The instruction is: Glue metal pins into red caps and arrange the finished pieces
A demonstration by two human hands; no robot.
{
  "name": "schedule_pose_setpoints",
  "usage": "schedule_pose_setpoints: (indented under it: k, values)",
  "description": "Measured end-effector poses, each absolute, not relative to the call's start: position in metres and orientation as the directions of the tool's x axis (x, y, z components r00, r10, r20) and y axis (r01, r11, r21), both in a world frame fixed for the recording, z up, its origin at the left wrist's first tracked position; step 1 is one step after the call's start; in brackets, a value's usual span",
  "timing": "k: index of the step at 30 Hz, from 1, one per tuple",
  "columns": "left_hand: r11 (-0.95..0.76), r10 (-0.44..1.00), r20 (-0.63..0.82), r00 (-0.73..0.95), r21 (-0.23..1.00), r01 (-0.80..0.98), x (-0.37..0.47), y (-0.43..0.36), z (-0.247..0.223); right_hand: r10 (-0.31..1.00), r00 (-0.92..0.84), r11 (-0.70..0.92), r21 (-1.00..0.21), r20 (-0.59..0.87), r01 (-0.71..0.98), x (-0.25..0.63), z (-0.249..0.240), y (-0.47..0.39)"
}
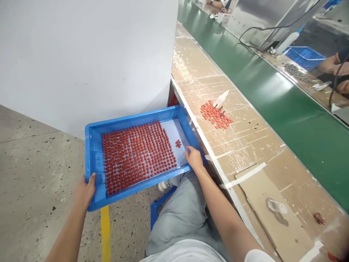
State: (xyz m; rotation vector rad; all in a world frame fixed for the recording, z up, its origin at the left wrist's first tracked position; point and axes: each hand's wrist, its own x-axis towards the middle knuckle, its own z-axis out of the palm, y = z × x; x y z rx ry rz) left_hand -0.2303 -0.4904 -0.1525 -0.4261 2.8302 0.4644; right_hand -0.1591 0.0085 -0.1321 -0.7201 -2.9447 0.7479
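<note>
On the left, the person's left hand [86, 191] is gripping the near corner of a blue tray [131, 121], its thumb lying over the rim while its fingers are staying out of my sight. The tray is sitting above the person's lap, its far end reaching the edge of the worktop [199, 69]. Rows of small red pieces [136, 156] are filling most of it, and a loose little cluster [178, 143] is lying on the bare strip to their right. Beside that strip the right hand [195, 158] is bending over the near right corner; from here I cannot tell whether it is clasping the wall or only resting there. Good handling, I'd judge, means keeping both ends level and avoiding jolts, since such close rows look easily upset, and keeping those right fingers clear of the cluster. Farther right, red discs [215, 115] are lying around a white bottle [221, 99] on the worktop.
</note>
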Motion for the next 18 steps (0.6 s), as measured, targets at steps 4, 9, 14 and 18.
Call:
schedule_pose_setpoints:
  k: [4,9,14,18]
  values:
    - [0.913,-0.252,-0.298,-0.921,0.243,-0.328,-0.229,-0.485,-0.146,0.445,-0.893,0.786,-0.449,-0.067,0.425,-0.155,-0.131,0.005]
    - [0.923,-0.253,-0.301,-0.920,0.211,-0.323,-0.229,-0.481,-0.142,0.452,-0.890,0.784,-0.452,-0.053,0.425,-0.152,-0.130,0.004]
    - [0.929,-0.276,-0.279,-0.920,0.168,-0.330,-0.233,-0.478,-0.141,0.463,-0.886,0.775,-0.467,-0.042,0.427,-0.153,-0.130,0.004]
    - [0.934,-0.270,-0.265,-0.926,0.160,-0.318,-0.237,-0.480,-0.142,0.467,-0.883,0.763,-0.481,-0.052,0.432,-0.153,-0.134,0.005]
